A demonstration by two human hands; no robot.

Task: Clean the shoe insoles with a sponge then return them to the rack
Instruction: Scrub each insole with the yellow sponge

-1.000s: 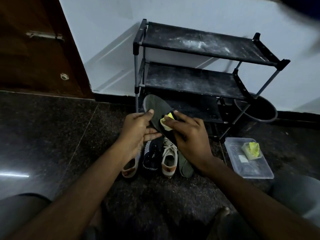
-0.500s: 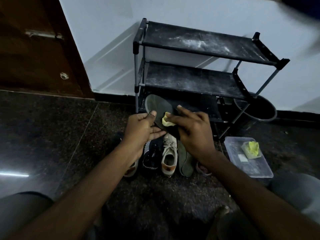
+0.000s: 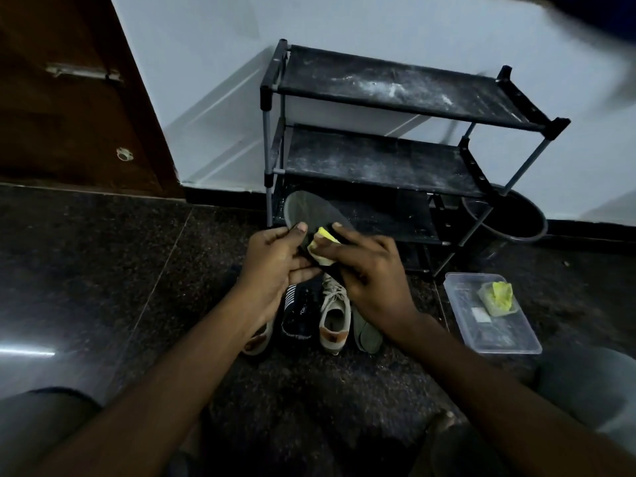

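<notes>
Head view: left hand (image 3: 273, 261) grips a grey insole (image 3: 309, 211); right hand (image 3: 368, 270) pinches a yellow sponge (image 3: 321, 241) against it. Firm support and even strokes would probably clean best.

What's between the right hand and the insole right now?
In the head view, a yellow sponge, pinched by the right hand and pressed against the grey insole that the left hand holds.

Black bucket (image 3: 523, 222) behind a clear container (image 3: 495, 335); wooden door (image 3: 69, 115) at left.
</notes>
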